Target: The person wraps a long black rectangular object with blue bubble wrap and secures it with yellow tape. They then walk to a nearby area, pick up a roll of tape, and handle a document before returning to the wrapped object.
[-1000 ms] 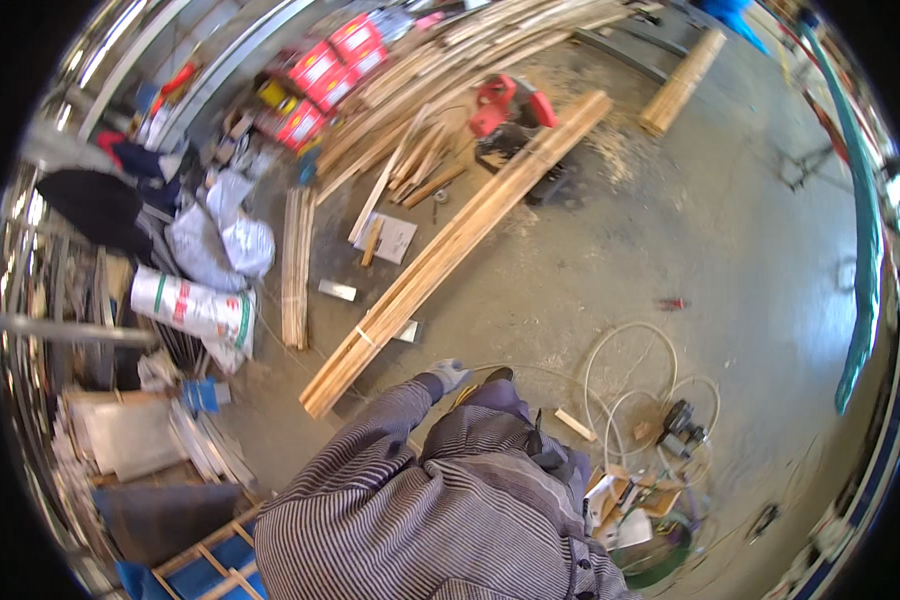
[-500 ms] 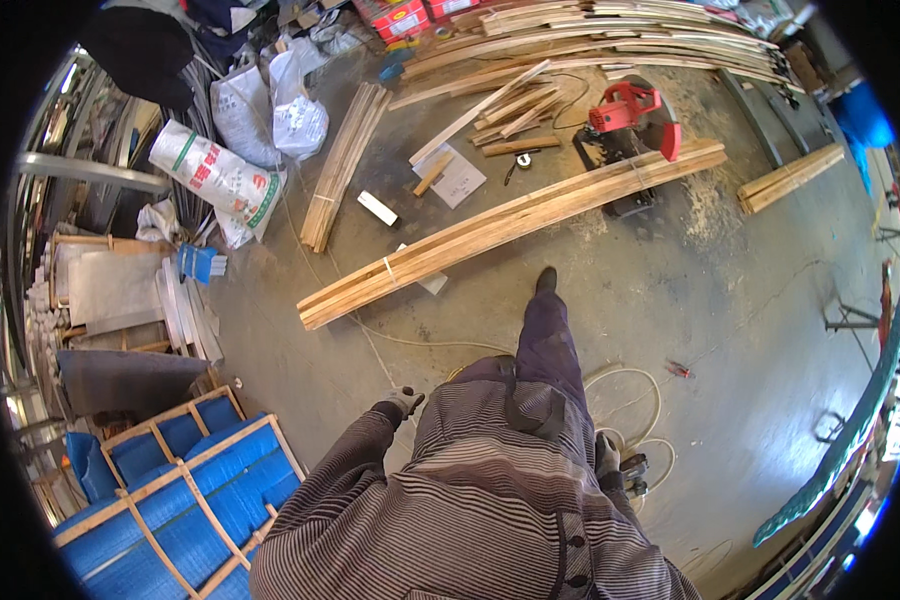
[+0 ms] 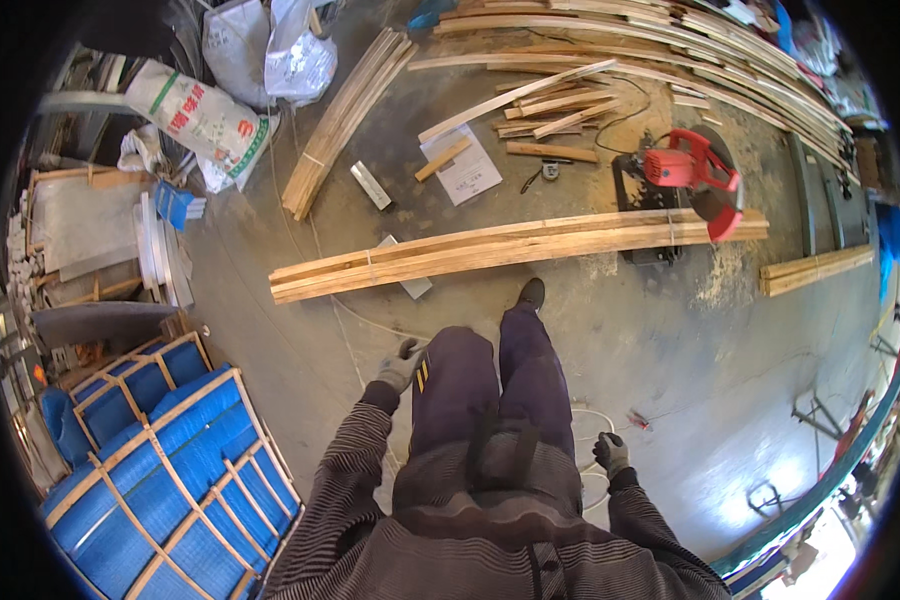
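Planks [image 3: 510, 250], long, pale, bundled

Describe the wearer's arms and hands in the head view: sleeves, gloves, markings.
Both arms are in long sleeves of dark knit with fine, light horizontal stripes, ribbed at the cuffs. The left hand wears a grey work glove with a darker palm side. The right hand wears a similar grey and dark glove. No markings show on either glove. No cables or straps show on the arms.
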### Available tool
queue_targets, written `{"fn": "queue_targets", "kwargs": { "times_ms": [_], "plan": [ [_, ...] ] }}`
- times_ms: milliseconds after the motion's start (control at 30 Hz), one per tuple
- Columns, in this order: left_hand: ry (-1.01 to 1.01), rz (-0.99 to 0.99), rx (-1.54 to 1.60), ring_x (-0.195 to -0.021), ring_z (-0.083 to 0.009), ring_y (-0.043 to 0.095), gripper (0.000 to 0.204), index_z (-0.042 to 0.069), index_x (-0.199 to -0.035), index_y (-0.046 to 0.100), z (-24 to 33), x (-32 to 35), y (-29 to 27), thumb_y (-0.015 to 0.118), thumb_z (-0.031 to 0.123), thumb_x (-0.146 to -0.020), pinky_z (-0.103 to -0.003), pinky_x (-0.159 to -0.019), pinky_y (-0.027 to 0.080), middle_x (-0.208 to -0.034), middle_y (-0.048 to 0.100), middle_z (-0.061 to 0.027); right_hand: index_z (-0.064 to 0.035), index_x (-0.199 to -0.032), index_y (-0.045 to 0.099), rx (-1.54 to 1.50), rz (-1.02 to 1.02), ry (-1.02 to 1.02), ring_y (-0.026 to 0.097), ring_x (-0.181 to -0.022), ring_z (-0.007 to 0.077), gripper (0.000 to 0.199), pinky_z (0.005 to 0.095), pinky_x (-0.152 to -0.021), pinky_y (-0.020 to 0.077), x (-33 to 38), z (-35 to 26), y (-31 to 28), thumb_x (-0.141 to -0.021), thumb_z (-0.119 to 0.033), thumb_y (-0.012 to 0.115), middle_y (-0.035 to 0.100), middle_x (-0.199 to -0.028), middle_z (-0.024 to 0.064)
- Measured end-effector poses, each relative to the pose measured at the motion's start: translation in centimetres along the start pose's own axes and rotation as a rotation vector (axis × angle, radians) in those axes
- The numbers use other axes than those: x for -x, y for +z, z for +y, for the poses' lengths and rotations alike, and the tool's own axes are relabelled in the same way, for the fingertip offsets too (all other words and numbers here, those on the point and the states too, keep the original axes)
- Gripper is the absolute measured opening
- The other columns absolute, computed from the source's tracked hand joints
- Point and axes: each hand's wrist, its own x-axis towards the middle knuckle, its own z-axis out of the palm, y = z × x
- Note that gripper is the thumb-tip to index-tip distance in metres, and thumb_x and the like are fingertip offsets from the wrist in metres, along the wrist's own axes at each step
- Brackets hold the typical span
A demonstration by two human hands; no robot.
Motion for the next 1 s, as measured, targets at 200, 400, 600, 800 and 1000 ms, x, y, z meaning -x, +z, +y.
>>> {"fn": "queue_targets", "kwargs": {
  "times_ms": [200, 400, 600, 800, 1000],
  "plan": [
    [0.216, -0.159, 0.461, -0.112, -0.0190, 0.069, 0.046, 0.001, -0.143, 0.059, 10.1, -3.6, 10.6, 0.069, 0.014, -0.100, -0.029, -0.099, 0.054, -0.125, 0.072, -0.0102, -0.0040, -0.133, 0.059, 0.272, 0.053, -0.089, 0.066, -0.071, 0.0143, 0.052, 0.0285, -0.058, 0.0505, -6.5, -13.7, 1.8, -0.092, -0.029, 0.079, 0.069, -0.092, 0.0041],
    [-0.019, -0.399, 0.523, -0.111, -0.0178, 0.069, 0.047, 0.003, -0.144, 0.057, 8.3, -9.9, 16.0, 0.070, 0.014, -0.100, -0.030, -0.098, 0.055, -0.121, 0.072, -0.0108, -0.0042, -0.138, 0.057, 0.248, -0.021, -0.204, 0.067, -0.078, 0.0136, 0.050, 0.0261, -0.064, 0.0504, -10.7, -21.0, 15.4, -0.095, -0.020, 0.078, 0.070, -0.097, 0.0049],
    [-0.130, -0.409, 0.675, -0.107, -0.0200, 0.070, 0.049, 0.003, -0.147, 0.053, 4.8, -13.1, 14.5, 0.067, 0.017, -0.103, -0.032, -0.092, 0.058, -0.118, 0.069, -0.0117, 0.0004, -0.141, 0.055, 0.441, -0.113, -0.259, 0.069, -0.089, 0.0161, 0.049, 0.0280, -0.077, 0.0550, -14.0, -22.0, 26.8, -0.098, -0.015, 0.073, 0.074, -0.109, 0.0110],
    [-0.299, -0.392, 0.943, -0.101, -0.0216, 0.069, 0.046, 0.003, -0.148, 0.052, 5.8, -15.7, 14.3, 0.063, 0.015, -0.105, -0.034, -0.085, 0.058, -0.117, 0.069, -0.0127, 0.0019, -0.141, 0.055, 0.510, -0.150, -0.235, 0.066, -0.087, 0.0137, 0.054, 0.0262, -0.073, 0.0521, -15.8, -24.9, 31.7, -0.096, -0.017, 0.077, 0.073, -0.108, 0.0121],
    [-0.332, -0.410, 1.007, -0.103, -0.0199, 0.069, 0.044, 0.005, -0.147, 0.054, 7.1, -17.0, 15.7, 0.064, 0.012, -0.105, -0.033, -0.089, 0.058, -0.119, 0.070, -0.0108, 0.0001, -0.139, 0.058, 0.650, -0.132, -0.318, 0.062, -0.080, 0.0111, 0.054, 0.0262, -0.066, 0.0504, -18.9, -28.6, 34.3, -0.095, -0.023, 0.078, 0.073, -0.106, 0.0104]
  ]
}}
